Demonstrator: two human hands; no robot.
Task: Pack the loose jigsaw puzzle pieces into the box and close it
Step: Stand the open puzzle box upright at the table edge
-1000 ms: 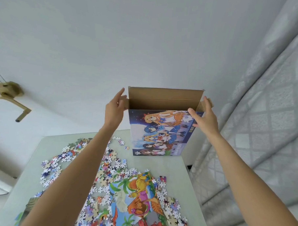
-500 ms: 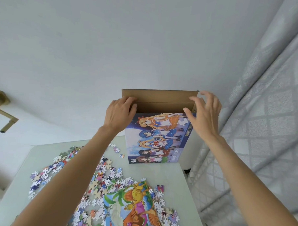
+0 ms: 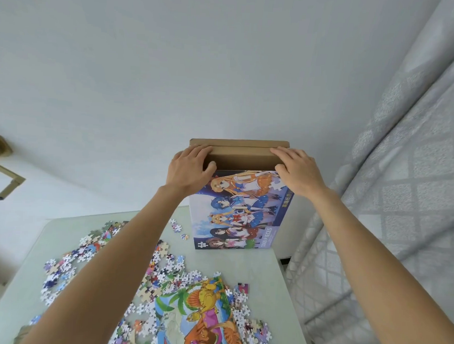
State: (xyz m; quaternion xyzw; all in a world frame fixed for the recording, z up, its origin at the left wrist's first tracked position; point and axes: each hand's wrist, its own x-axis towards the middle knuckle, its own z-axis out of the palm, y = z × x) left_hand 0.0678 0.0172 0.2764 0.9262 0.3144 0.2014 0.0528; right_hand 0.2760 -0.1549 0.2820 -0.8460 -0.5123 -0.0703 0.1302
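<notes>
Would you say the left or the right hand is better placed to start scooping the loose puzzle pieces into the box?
Probably the left hand: most loose pieces lie under its forearm. The right hand could steady the box.
</notes>
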